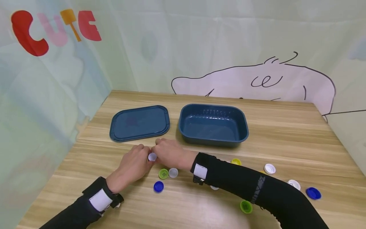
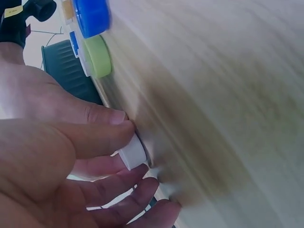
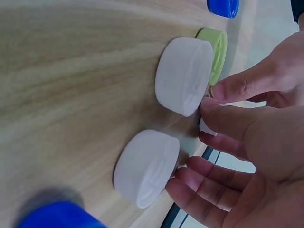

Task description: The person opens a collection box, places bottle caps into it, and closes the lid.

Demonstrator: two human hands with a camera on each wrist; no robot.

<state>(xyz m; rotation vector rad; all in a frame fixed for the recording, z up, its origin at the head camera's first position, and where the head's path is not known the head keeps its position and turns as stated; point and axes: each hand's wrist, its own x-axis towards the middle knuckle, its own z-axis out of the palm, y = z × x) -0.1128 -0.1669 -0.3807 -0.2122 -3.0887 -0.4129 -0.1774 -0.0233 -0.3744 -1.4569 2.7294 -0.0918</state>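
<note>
Both hands meet at one small white bottle cap (image 1: 152, 156), low over the table. My left hand (image 1: 135, 163) pinches it from the left; in the left wrist view the thumb lies on the white cap (image 2: 133, 153) and the fingers curl below. From the other side my right hand (image 1: 169, 154) grips the same cap, its thumb beside the left thumb in the right wrist view. Just in front of the hands lie a green cap (image 1: 163, 173), a whitish cap (image 1: 173, 172) and a blue cap (image 1: 158, 186).
Behind the hands stand a dark blue plastic box (image 1: 213, 140) and its flat lid (image 1: 140, 124). Around the right sleeve (image 1: 243, 178) lie more caps, among them a yellow cap (image 1: 236, 162), a white cap (image 1: 269, 168), a blue cap (image 1: 313, 193) and a green cap (image 1: 246, 206).
</note>
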